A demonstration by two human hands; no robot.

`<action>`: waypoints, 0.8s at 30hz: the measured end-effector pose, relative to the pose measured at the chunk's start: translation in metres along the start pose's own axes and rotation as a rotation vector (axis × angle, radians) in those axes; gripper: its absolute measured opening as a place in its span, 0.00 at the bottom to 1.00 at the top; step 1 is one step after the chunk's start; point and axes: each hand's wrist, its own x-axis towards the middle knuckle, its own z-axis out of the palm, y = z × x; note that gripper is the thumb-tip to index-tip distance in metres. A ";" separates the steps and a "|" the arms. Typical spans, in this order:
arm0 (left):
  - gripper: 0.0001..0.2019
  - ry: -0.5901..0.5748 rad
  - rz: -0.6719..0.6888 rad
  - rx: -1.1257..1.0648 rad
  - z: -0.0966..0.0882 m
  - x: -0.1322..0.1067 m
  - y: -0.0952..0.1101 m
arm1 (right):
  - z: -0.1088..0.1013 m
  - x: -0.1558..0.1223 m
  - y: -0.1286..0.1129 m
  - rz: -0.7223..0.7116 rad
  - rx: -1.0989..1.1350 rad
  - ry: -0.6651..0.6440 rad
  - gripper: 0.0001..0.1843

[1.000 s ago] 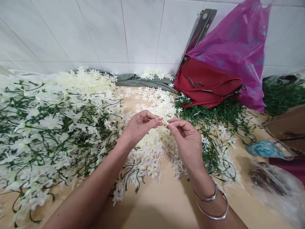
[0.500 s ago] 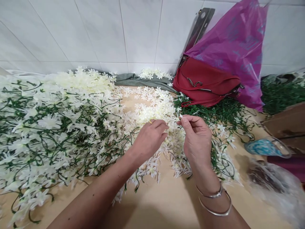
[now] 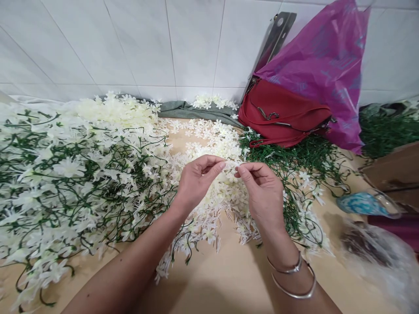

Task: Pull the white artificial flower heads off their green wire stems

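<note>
My left hand (image 3: 198, 181) pinches with thumb and forefinger over a pile of loose white artificial blossoms (image 3: 212, 150). Facing it, my right hand (image 3: 265, 189) also has thumb and fingertips pressed together. Between the two sets of fingertips, a small white flower part shows faintly against the white blossoms; its exact shape cannot be made out. Thin white stamens (image 3: 209, 229) lie below the hands. To the left spreads a large heap of white artificial flowers on green stems (image 3: 108, 179). Green stems (image 3: 294, 159) lie beyond my right hand.
A red handbag (image 3: 284, 113) and a purple plastic bag (image 3: 327, 74) lean by the tiled wall (image 3: 196, 43). At right are a cardboard box (image 3: 396, 168), a blue patterned mask (image 3: 360, 203) and a clear plastic bag (image 3: 382, 261). Grey-green cloth (image 3: 196, 112) runs along the wall.
My left hand has risen and turned, its thumb and forefinger now closed in a pinch. My right hand has shifted left, bringing the fingertips close together.
</note>
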 end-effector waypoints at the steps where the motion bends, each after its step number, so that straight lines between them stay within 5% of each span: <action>1: 0.09 -0.002 -0.052 -0.081 0.000 0.001 -0.001 | 0.002 -0.002 -0.001 0.003 -0.023 -0.024 0.07; 5: 0.09 -0.033 -0.174 -0.244 0.001 0.004 -0.007 | 0.007 -0.008 -0.003 0.012 -0.086 -0.067 0.07; 10: 0.10 -0.089 -0.138 -0.144 0.003 0.002 -0.006 | 0.007 -0.009 -0.001 0.023 -0.123 -0.047 0.07; 24: 0.14 -0.121 0.390 0.519 0.004 -0.011 -0.001 | 0.011 -0.011 -0.004 0.092 -0.084 0.012 0.09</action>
